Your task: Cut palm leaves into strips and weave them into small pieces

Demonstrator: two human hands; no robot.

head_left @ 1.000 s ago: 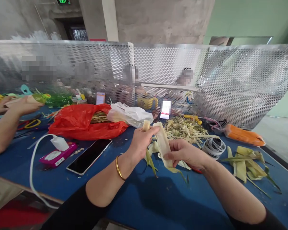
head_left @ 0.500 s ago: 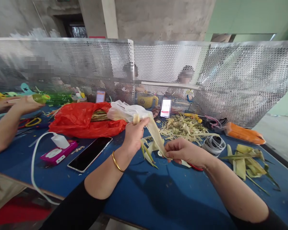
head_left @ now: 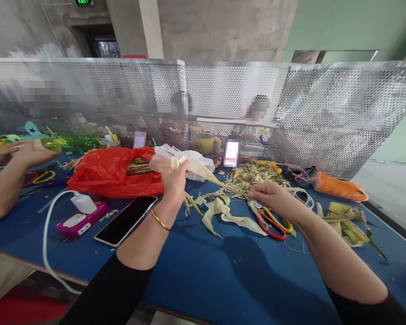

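My left hand [head_left: 174,178], with a gold bangle on its wrist, pinches a pale corn husk strip [head_left: 205,170]. A bit of it curls up over the fingers, and its free end narrows toward the right. My right hand [head_left: 270,197] is closed at the fingertips, a short way from that narrow end; whatever it pinches is too small to make out. Just under the right hand lie scissors [head_left: 272,231] with red and yellow handles. Loose husk pieces [head_left: 219,212] lie on the blue table [head_left: 196,271] between the hands.
A heap of husk scraps [head_left: 253,178] lies behind my right hand. A red plastic bag [head_left: 94,174], a black-screened phone [head_left: 126,221] and a magenta power strip [head_left: 83,220] are at left. Coiled cord [head_left: 302,198] and husk leaves [head_left: 348,221] lie right. Another person's hands [head_left: 27,155] work far left.
My left hand has moved left with the husk strip. My right hand has moved right and up, away from the strip's end, and the scissors below it now show more fully.
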